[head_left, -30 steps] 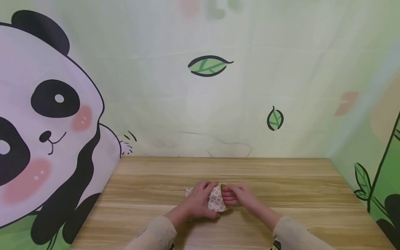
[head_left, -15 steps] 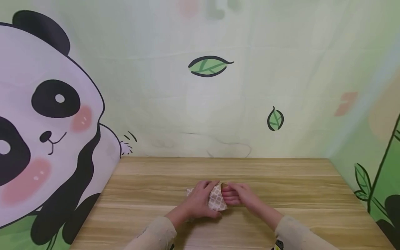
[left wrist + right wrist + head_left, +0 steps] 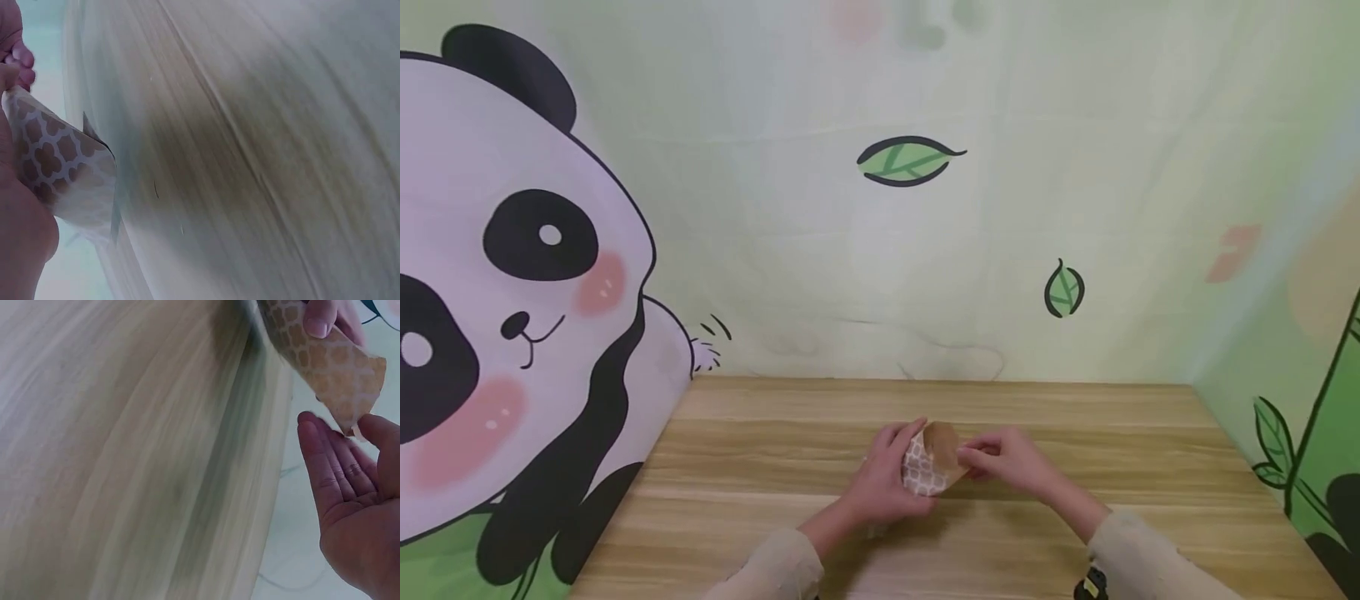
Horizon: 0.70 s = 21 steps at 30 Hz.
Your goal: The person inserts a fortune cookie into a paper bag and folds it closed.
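Roughly crosswise paper pouch, mouth rightward.

Head view high, facing forward and down — wrist views close in, sharing the patterned paper

The paper bag is tan-brown, covered in a white lattice of rounded, four-lobed shapes; its inner face is plain brown. The counter has light yellowish-brown wood grain, streaked with darker and paler bands. Both sleeves are pale beige, and a black item with a yellow patch shows by the right cuff. The backdrop is pale green. Its panda is lilac-white and black with pink cheeks; the two floating leaves are green with thick black outlines and darker green veins.
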Each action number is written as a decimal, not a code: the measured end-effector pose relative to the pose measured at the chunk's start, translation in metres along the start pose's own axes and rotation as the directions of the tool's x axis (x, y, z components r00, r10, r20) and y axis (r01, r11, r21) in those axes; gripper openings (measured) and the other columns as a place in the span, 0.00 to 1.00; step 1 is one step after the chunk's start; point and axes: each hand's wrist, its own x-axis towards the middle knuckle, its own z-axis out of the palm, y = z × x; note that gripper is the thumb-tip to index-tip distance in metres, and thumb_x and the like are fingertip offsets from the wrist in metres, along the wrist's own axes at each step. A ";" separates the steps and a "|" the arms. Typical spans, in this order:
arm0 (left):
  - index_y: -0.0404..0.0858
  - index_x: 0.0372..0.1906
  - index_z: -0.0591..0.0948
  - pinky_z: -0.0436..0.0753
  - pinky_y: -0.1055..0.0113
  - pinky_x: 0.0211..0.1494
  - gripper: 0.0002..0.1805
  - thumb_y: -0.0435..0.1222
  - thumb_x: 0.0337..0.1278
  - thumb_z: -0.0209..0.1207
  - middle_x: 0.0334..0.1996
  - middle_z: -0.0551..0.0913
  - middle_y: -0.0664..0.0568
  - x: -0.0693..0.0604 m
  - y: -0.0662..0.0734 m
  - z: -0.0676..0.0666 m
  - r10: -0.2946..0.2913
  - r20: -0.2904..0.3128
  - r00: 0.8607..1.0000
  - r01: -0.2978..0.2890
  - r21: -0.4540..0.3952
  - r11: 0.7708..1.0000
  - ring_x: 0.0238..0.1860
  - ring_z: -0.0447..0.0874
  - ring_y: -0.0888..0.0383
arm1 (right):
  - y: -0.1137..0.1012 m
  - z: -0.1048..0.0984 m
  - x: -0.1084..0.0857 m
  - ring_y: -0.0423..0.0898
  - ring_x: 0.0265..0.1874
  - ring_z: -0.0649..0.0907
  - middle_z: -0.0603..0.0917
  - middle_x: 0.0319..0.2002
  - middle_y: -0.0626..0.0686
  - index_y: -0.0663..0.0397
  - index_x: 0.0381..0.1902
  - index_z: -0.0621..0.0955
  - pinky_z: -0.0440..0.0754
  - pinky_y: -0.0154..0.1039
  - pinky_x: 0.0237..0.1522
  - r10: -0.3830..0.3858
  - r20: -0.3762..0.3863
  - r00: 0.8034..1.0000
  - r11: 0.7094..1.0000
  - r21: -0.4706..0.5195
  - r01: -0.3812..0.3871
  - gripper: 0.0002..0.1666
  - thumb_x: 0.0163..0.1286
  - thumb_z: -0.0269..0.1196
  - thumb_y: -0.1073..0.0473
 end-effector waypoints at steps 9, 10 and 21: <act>0.54 0.87 0.55 0.80 0.52 0.67 0.69 0.51 0.37 0.84 0.75 0.64 0.47 -0.001 0.004 -0.001 -0.030 0.012 0.999 0.031 -0.049 0.998 0.65 0.74 0.53 | -0.019 -0.002 0.006 0.57 0.34 0.92 0.92 0.36 0.60 0.69 0.42 0.88 0.92 0.53 0.38 -0.048 0.025 0.999 0.997 -0.059 0.049 0.10 0.80 0.64 0.65; 0.55 0.87 0.54 0.80 0.51 0.67 0.70 0.52 0.37 0.83 0.76 0.63 0.47 0.000 0.004 -0.002 -0.036 0.017 0.999 0.036 -0.048 0.998 0.66 0.73 0.52 | -0.020 -0.003 0.007 0.57 0.34 0.92 0.92 0.36 0.60 0.68 0.42 0.88 0.92 0.54 0.39 -0.046 0.023 0.999 0.997 -0.065 0.047 0.10 0.80 0.64 0.65; 0.53 0.88 0.49 0.79 0.47 0.69 0.72 0.55 0.41 0.82 0.77 0.64 0.41 0.002 0.004 -0.002 -0.037 0.021 0.999 0.038 -0.039 0.999 0.67 0.75 0.48 | -0.021 -0.002 0.014 0.59 0.34 0.92 0.92 0.35 0.57 0.66 0.42 0.89 0.92 0.55 0.40 -0.052 0.011 0.999 0.993 -0.104 0.053 0.09 0.78 0.66 0.64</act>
